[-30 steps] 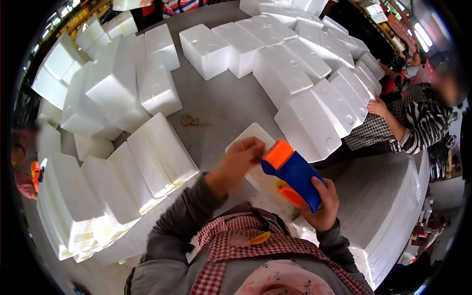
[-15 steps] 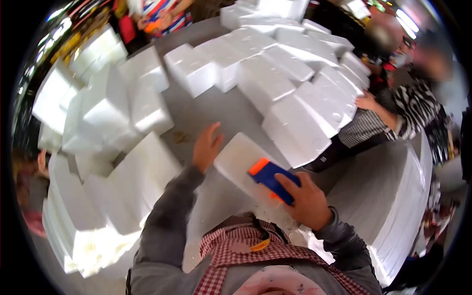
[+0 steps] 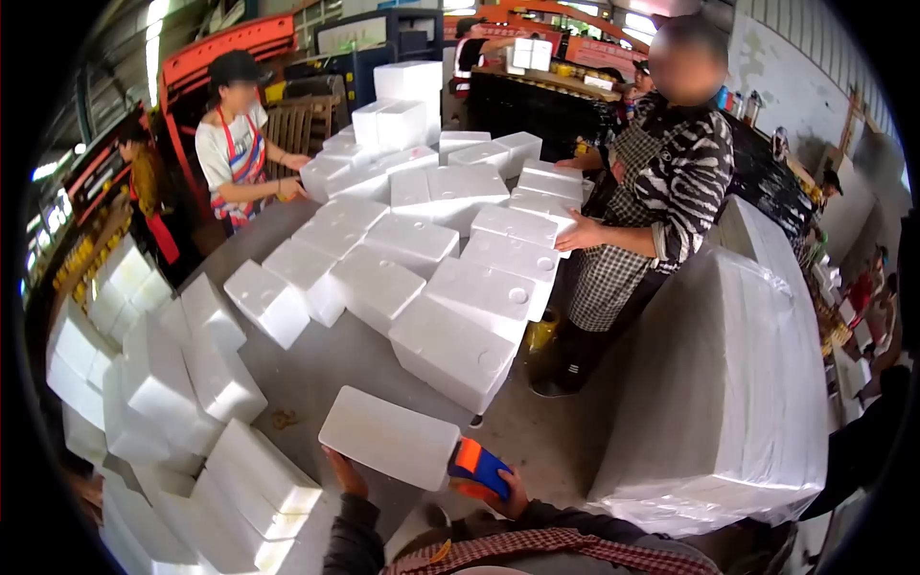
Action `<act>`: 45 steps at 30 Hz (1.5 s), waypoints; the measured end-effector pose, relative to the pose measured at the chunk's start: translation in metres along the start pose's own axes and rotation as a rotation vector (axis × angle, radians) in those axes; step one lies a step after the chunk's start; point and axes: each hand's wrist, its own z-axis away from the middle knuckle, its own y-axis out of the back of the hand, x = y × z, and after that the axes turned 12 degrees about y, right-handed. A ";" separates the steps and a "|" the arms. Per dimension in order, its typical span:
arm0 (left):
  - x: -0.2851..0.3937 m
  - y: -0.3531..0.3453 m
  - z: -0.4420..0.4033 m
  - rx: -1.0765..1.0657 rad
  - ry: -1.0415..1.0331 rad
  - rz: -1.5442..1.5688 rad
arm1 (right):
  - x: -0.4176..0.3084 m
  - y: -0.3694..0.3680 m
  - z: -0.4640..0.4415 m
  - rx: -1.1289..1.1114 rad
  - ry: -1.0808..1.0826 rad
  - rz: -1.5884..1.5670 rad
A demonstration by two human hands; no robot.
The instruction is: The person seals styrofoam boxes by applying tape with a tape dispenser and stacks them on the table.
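A white foam box (image 3: 388, 436) with its lid on lies near the table's front edge, directly before me. My left hand (image 3: 345, 473) is against its near left corner, fingers along the side and partly hidden by the box. In my right hand (image 3: 513, 494) is a blue and orange tape dispenser (image 3: 482, 469), its orange end up against the right end of the box. My right fingers wrap round the blue body.
Rows of closed foam boxes (image 3: 455, 350) cover the table's middle and right, and more are stacked at left (image 3: 182, 383). A co-worker (image 3: 661, 182) touches boxes at right; another person (image 3: 235, 144) stands at the far left side. A tall plastic-wrapped stack (image 3: 719, 383) stands at right.
My view has tilted up. My left hand has come to the box's left side, and the tape dispenser has gone from above the box to its right end.
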 end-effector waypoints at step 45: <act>0.113 -0.089 0.072 0.016 -0.381 -1.709 | -0.039 -0.035 -0.046 0.234 -0.926 -0.656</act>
